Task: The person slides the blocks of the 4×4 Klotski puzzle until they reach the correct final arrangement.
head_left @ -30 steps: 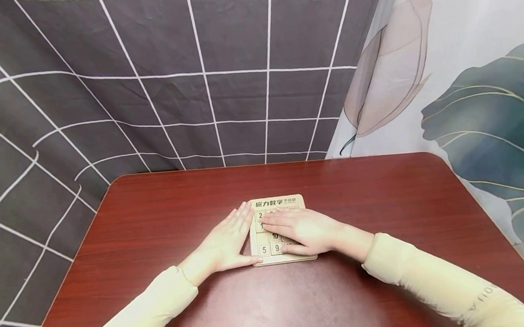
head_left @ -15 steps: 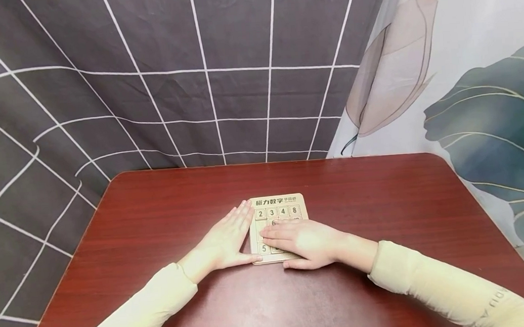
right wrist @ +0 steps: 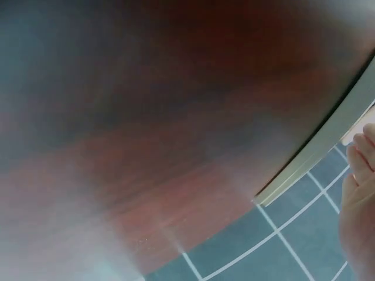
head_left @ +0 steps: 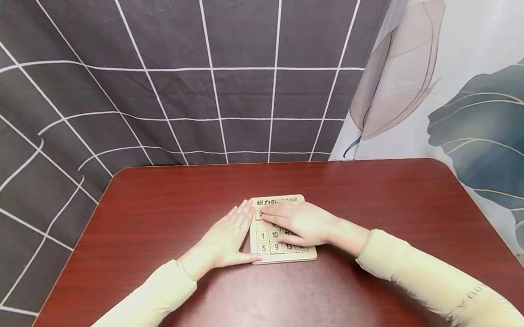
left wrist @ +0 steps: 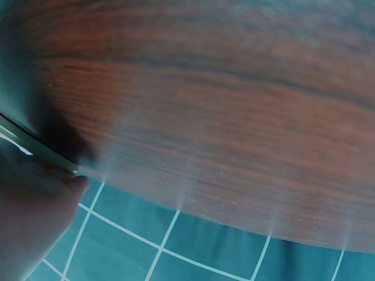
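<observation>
A pale wooden number slide puzzle (head_left: 284, 258) lies flat on the table, with dark lettering along its top. My left hand (head_left: 224, 242) rests along the puzzle's left edge, fingers straight, thumb at the lower left corner. Across the upper rows lies my right hand (head_left: 305, 224), its straight fingertips over the top-left tiles. It hides much of the top two rows. The 1 tile (head_left: 262, 236) sits in the third row, below a bare slot at the left. Under it is the 5 tile (head_left: 263, 248). In the right wrist view the puzzle's side edge shows beside my fingers (right wrist: 360, 199).
The reddish-brown wooden table (head_left: 177, 194) extends around the puzzle on all sides. Behind it hangs a dark grey curtain (head_left: 243, 91) with white grid lines. A white curtain with a leaf print (head_left: 505, 116) hangs at the right.
The 1 tile has slid down one row, leaving a bare slot above it. My right hand went down the puzzle, then back up to the top row. My left hand has stayed in place.
</observation>
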